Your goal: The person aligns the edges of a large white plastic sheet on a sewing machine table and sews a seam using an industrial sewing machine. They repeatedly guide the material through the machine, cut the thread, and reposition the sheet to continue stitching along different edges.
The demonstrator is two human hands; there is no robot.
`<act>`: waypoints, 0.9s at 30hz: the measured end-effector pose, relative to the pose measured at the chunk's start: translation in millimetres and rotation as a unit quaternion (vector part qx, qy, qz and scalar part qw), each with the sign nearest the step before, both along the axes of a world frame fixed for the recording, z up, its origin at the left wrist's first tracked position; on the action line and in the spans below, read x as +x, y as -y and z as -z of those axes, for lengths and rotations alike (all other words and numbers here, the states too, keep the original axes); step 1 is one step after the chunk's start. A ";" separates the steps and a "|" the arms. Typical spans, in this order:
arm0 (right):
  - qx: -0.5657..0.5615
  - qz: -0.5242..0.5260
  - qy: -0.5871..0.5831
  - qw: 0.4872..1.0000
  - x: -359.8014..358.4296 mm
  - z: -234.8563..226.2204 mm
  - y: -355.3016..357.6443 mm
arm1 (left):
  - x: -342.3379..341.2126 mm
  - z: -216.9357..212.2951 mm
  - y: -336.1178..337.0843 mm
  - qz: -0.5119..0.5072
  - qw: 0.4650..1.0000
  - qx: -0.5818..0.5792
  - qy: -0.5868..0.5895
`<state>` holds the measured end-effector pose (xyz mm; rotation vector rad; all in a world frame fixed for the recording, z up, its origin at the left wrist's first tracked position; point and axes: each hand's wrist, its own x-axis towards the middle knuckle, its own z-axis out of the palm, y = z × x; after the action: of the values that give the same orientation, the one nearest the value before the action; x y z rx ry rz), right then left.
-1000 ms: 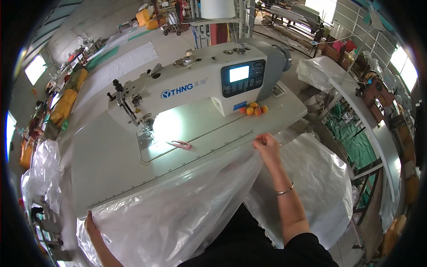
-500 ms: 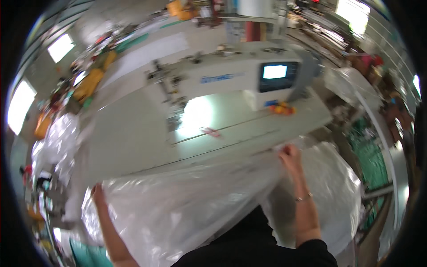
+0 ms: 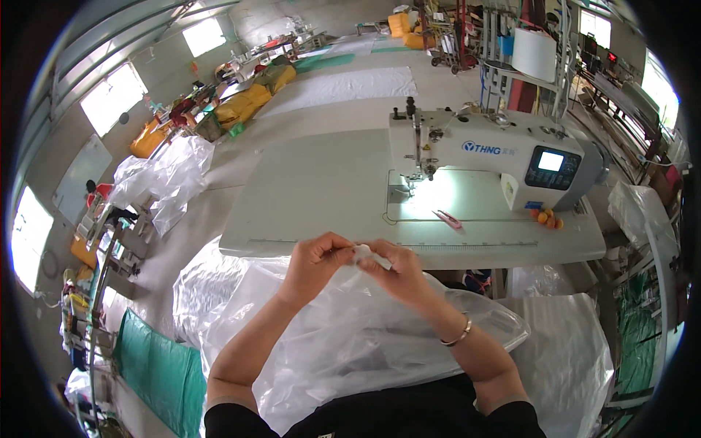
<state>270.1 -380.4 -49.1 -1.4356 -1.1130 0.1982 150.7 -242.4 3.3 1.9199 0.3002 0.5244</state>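
Observation:
A large clear plastic sheet (image 3: 314, 336) hangs in folds over my lap below the table's front edge. My left hand (image 3: 319, 259) and my right hand (image 3: 392, 264) meet near that edge, both closed, pinching a bunched bit of the sheet between them. Just beyond them stands a white sewing machine (image 3: 475, 142), its lamp lighting the needle area. Pink thread snips (image 3: 448, 219) lie on the grey-white sewing table (image 3: 314, 190), right of the needle. A bracelet circles my right wrist.
Small orange and yellow balls (image 3: 546, 217) sit by the machine's base. A white thread cone (image 3: 534, 55) stands behind it. More clear plastic (image 3: 164, 175) is heaped at the left, above a green sheet (image 3: 157, 365). Another plastic pile (image 3: 562, 343) lies at the right.
My hands were far apart, spreading the sheet's edge; now they are together in front of the machine. My view has turned left, and the sheet has gathered in folds.

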 end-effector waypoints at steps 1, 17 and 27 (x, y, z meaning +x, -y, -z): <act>-0.053 -0.012 -0.055 0.997 -5.8 5.3 -4.6 | -2.4 -0.4 -0.6 -0.015 0.998 0.043 -0.043; -0.004 0.432 -0.050 0.900 17.8 50.9 225.8 | -133.6 163.8 -152.6 -0.140 0.882 0.390 -0.226; -0.094 0.561 0.032 0.822 119.0 68.1 290.0 | -92.8 236.6 -175.3 -0.173 0.960 -0.208 -0.071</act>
<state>389.1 -670.4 -117.2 -2.0563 -0.1440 -0.6023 57.9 -67.1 -233.3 1.5016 0.7875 0.5034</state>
